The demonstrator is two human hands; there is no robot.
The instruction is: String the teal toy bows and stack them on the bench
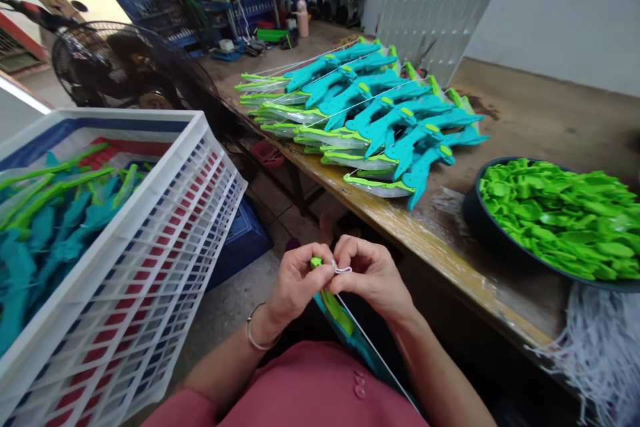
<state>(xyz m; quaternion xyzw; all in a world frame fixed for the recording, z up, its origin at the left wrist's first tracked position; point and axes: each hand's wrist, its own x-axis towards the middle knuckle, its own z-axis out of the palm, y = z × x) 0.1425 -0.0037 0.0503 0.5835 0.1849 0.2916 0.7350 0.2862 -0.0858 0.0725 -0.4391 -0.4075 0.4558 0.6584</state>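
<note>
In front of my chest, my left hand (304,275) pinches the green tip of a teal and green plastic toy bow (337,313). Most of the bow hangs below my hands, partly hidden by my right forearm. My right hand (369,273) is closed on a small loop of white elastic cord (344,270) beside that tip, and the fingertips of both hands nearly touch. From there the cord runs down along the bow toward my lap. Many similar toy bows (370,103), strung with white cord, lie in overlapping rows on the table beyond.
A white plastic crate (200,167) holding teal and green parts stands at the left. To the right, a dark basin (480,213) of small green pieces sits on the wooden table (540,103). White cords (595,353) hang off the table's edge. A fan (125,67) stands behind the crate.
</note>
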